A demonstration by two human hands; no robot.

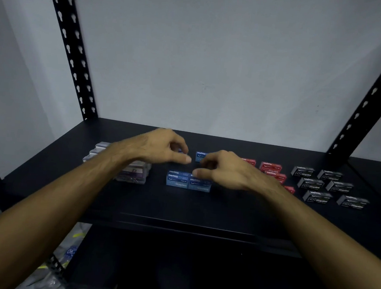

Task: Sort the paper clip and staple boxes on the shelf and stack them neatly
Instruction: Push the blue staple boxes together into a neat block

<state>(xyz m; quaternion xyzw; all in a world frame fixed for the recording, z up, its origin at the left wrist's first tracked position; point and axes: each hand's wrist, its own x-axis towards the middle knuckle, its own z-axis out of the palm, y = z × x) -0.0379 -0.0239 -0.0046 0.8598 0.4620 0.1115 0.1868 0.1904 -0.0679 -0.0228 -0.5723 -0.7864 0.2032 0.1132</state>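
Blue staple boxes [188,182] sit stacked mid-shelf, long axes running left-right, labels facing the front edge. One more blue box [200,156] lies behind. The left hand [160,148] hovers with fingers curled round something small and blue; the right hand [225,169] curls loosely, its grip holding nothing visible. Clear clip boxes [135,174] lie left, red boxes [272,170] and black boxes [328,188] right. Bare shelf [180,209] lies in front.
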